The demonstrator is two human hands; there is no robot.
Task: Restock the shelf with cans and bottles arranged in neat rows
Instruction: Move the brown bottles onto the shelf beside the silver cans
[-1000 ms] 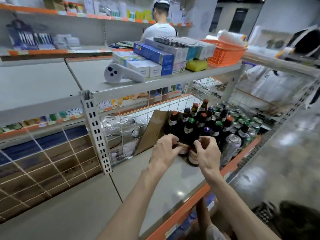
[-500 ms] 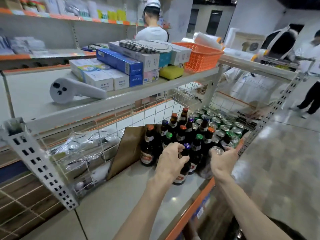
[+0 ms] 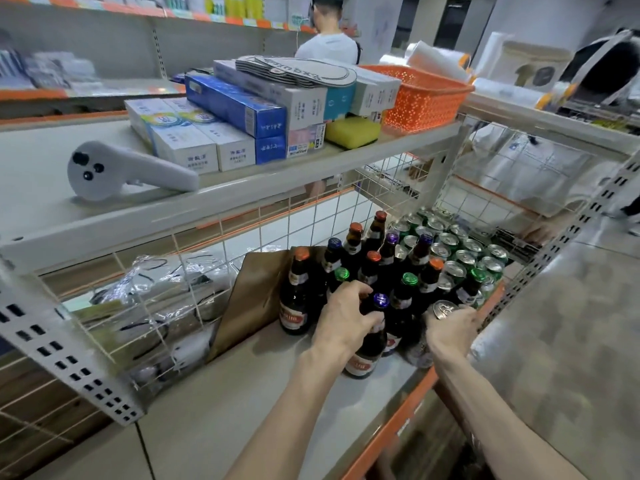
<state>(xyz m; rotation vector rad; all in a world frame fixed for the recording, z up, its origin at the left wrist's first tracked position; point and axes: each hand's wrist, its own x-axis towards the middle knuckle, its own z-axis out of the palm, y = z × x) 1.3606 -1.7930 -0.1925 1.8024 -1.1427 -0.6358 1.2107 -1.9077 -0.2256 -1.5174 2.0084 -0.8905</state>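
The lower shelf (image 3: pixel 242 393) is seen to carry everything, and all places are given from the block of brown bottles (image 3: pixel 367 268) standing upright toward its right end. Behind and to the right of the block, green-topped cans (image 3: pixel 464 251) are packed in rows; against its left side a brown cardboard sheet (image 3: pixel 256 299) is leaned. At the block's front the left hand (image 3: pixel 343 320) is wrapped round the shoulder of a purple-capped bottle (image 3: pixel 363 362), whose long axis is kept vertical, its base apparently set just forward of the block. At the block's front right corner a silver can (image 3: pixel 443 308) is gripped from the near side by the right hand (image 3: pixel 450 334). The can rows lie beyond and right of that hand, so the can is judged best served by it, the bottle by the left
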